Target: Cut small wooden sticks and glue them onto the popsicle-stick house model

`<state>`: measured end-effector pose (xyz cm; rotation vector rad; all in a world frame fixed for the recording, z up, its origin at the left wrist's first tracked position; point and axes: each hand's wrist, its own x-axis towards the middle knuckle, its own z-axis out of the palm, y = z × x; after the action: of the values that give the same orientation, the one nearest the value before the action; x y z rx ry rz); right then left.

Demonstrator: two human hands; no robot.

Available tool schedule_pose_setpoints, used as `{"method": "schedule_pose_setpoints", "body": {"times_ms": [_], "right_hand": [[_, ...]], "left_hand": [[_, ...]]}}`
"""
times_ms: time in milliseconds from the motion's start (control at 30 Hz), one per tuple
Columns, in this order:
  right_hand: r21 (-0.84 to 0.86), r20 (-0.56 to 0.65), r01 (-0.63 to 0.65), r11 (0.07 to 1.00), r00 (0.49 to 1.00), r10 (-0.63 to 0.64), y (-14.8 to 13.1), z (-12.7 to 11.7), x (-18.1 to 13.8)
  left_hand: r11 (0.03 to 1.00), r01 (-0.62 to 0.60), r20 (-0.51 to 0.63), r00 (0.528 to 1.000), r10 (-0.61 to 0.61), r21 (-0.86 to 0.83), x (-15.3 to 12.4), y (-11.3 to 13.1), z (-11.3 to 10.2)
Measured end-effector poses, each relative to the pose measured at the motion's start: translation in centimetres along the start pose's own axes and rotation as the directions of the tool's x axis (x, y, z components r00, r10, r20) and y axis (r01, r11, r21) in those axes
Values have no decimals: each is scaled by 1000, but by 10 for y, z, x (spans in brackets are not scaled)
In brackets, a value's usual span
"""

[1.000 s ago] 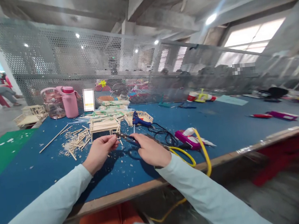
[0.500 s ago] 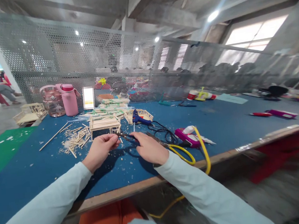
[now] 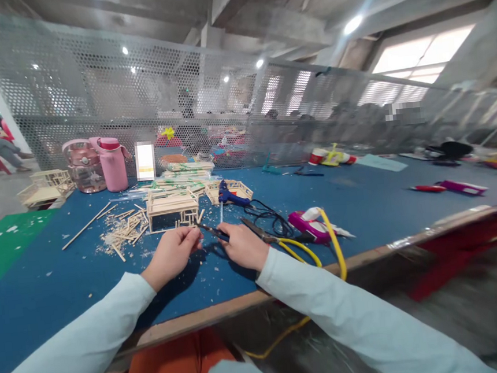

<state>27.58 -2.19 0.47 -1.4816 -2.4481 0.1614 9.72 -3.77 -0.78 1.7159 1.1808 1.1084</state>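
Two pale cloth sleeves (image 3: pixel 81 334) reach over the smooth blue desk (image 3: pixel 363 205). The right hand's grip (image 3: pixel 245 246) wraps one pair of dark pliers (image 3: pixel 211 230), set between both hands; the left hand's grip (image 3: pixel 174 255) pinches closed near their tip, any contents hidden from me. Beyond: one pair of yellow-handled scissors (image 3: pixel 271 238), a heap of rough wooden sticks (image 3: pixel 127 227), one slatted wooden frame (image 3: pixel 172 203), one blue glue gun (image 3: pixel 235 197), two bottles (image 3: pixel 114 168), one perforated metal screen (image 3: pixel 123 99).
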Motion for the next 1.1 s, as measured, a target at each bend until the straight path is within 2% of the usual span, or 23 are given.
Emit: {"method": "schedule_pose_setpoints", "body": {"times_ms": [133,333,467,600,767,933,1000,1100], "right_hand": [[75,-40,73,994,997,-70,2,3,0],[-47,-32,110,993,993,-112,-2,-7,-5],[-59,-30,111,992,993,-113,-4,-11,-6],[9,-62,109,994,992,-108,-5,-7,-5],[-16,-22,65,998,998,-66,-5,1,-1],[-101,-131,47,994,990,-60,-7,7,6],[-102,-178,32,994,983,-50,-10,7,7],[1,-139,63,998,988,-63,-12,4,4]], "left_hand": [[993,-76,-37,996,80,84,-1,0,-4],[974,-130,-43,989,140,183,-5,7,-6],[969,-147,-36,987,157,201,-5,8,-6],[950,-179,-14,982,189,254,-6,8,-7],[956,-159,11,987,162,246,-6,7,-4],[952,-116,-21,992,127,282,-4,3,-6],[939,-142,-24,987,157,313,-4,3,-8],[921,-215,-25,971,236,324,-5,6,-8]]}}
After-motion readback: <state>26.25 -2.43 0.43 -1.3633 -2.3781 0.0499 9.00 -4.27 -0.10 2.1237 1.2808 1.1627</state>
